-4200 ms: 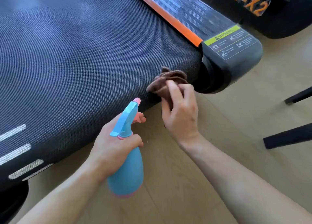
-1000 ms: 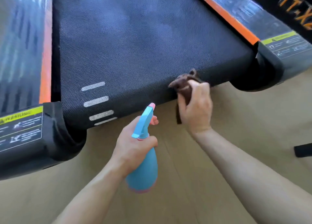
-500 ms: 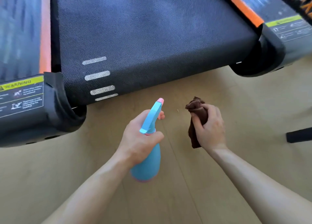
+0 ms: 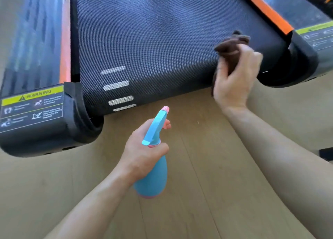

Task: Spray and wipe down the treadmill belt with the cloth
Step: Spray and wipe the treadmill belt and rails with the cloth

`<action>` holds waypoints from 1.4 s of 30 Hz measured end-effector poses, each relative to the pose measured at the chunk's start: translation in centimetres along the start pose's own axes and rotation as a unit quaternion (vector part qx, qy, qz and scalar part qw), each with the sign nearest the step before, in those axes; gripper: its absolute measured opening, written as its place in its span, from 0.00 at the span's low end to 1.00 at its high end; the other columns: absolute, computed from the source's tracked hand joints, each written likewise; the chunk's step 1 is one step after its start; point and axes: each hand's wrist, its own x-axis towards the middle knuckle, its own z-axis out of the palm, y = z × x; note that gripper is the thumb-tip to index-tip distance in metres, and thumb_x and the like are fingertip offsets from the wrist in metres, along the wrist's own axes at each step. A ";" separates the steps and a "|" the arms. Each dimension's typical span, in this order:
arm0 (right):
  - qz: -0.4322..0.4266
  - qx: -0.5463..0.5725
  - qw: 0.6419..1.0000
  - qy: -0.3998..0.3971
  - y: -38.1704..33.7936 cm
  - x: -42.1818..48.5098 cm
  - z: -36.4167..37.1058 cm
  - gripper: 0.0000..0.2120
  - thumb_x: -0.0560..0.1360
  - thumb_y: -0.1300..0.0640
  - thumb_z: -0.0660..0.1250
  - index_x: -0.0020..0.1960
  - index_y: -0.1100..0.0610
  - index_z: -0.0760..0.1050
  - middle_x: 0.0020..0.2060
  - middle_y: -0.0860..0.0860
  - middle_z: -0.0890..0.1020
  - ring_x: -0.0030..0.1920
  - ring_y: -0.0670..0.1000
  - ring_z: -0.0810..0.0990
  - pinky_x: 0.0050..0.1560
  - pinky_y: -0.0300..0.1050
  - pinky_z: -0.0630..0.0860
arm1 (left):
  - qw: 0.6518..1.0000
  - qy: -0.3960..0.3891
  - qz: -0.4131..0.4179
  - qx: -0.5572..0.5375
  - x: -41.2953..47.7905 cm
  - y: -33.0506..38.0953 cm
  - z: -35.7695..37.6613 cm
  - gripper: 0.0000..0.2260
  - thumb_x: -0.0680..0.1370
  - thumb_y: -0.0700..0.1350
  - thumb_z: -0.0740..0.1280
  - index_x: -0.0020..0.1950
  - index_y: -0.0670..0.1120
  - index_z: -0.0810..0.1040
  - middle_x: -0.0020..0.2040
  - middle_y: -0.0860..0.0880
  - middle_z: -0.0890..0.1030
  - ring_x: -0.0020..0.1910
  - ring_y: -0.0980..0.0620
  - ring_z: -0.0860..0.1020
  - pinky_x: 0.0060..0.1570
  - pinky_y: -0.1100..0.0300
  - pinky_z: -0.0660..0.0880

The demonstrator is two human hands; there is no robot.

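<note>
Clutching brown cloth (image 4: 231,44) at belt (image 4: 153,40) edge, right hand (image 4: 234,84); left hand (image 4: 142,148) grips spray bottle (image 4: 153,181) over wood floor (image 4: 54,184).

Belt (image 4: 162,31): its broad middle lay open to you.
Corners: left end cap (image 4: 72,129) and right end cap (image 4: 304,62) hemmed you in.
Floor (image 4: 207,166): lay open near you.

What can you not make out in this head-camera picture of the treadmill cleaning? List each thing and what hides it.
Head view throughout:
The cloth: motion-blurred and half wrapped in the right hand; contact with the belt cannot be told.
The spray bottle trigger: hidden under the nozzle head and the left hand.
The right warning label: blurred, cut off by the frame's right edge.
The left warning label: small print too small to read.
</note>
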 end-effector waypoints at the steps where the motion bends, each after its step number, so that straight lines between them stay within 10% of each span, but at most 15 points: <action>1: -0.026 -0.031 0.999 -0.020 -1.1 -0.7 1.4 0.17 0.81 0.47 0.63 0.62 0.59 0.78 0.54 0.57 0.79 0.55 0.60 0.75 0.58 0.53 0.71 | 1.000 0.003 0.002 0.004 -0.1 0.4 -0.6 0.26 0.67 0.41 0.70 0.57 0.69 0.79 0.57 0.64 0.83 0.45 0.62 0.78 0.49 0.71 0.73; 7: -0.252 -0.063 0.963 -0.070 -4.8 -6.9 4.9 0.16 0.76 0.51 0.70 0.62 0.51 0.72 0.53 0.54 0.68 0.45 0.59 0.72 0.42 0.54 0.73 | 0.999 0.029 0.009 0.041 -0.5 2.0 -5.5 0.24 0.64 0.43 0.70 0.58 0.61 0.82 0.59 0.61 0.84 0.49 0.41 0.81 0.54 0.52 0.76; 11: -0.218 -0.105 0.970 -0.026 1.2 -2.1 2.3 0.17 0.75 0.53 0.70 0.63 0.54 0.73 0.49 0.60 0.76 0.44 0.62 0.76 0.42 0.56 0.74 | 0.998 0.043 0.008 0.042 -0.1 1.7 -6.9 0.24 0.64 0.44 0.71 0.60 0.56 0.83 0.61 0.61 0.84 0.49 0.35 0.78 0.51 0.55 0.74; 15: -0.110 -0.095 0.989 -0.029 2.3 -0.2 1.2 0.16 0.77 0.53 0.69 0.62 0.61 0.78 0.48 0.63 0.75 0.48 0.64 0.76 0.51 0.56 0.74 | 0.997 0.071 0.007 0.016 0.5 1.1 -6.2 0.27 0.63 0.43 0.71 0.62 0.56 0.83 0.61 0.61 0.84 0.51 0.36 0.79 0.54 0.53 0.75; 24: -0.391 -0.055 0.915 -0.084 -5.0 -3.5 4.2 0.12 0.80 0.51 0.65 0.55 0.57 0.82 0.42 0.59 0.79 0.38 0.60 0.75 0.36 0.54 0.72 | 0.998 0.058 0.021 0.022 1.5 3.6 -7.2 0.23 0.63 0.43 0.72 0.58 0.55 0.84 0.57 0.59 0.85 0.49 0.37 0.80 0.49 0.54 0.75; 30: -0.220 -0.092 0.969 -0.064 0.1 -0.6 1.6 0.15 0.77 0.53 0.69 0.60 0.58 0.75 0.47 0.62 0.77 0.44 0.62 0.75 0.43 0.58 0.75 | 0.996 0.077 0.029 -0.014 2.3 3.9 -7.7 0.22 0.63 0.41 0.72 0.57 0.51 0.84 0.60 0.58 0.85 0.47 0.53 0.83 0.51 0.52 0.76; 42: -0.365 -0.071 0.909 -0.188 -3.3 0.4 2.7 0.15 0.75 0.53 0.68 0.59 0.58 0.78 0.46 0.61 0.77 0.43 0.62 0.75 0.42 0.59 0.77 | 0.999 -0.028 0.041 0.019 3.4 9.5 -12.6 0.19 0.67 0.35 0.74 0.56 0.49 0.83 0.59 0.58 0.86 0.40 0.57 0.83 0.38 0.65 0.79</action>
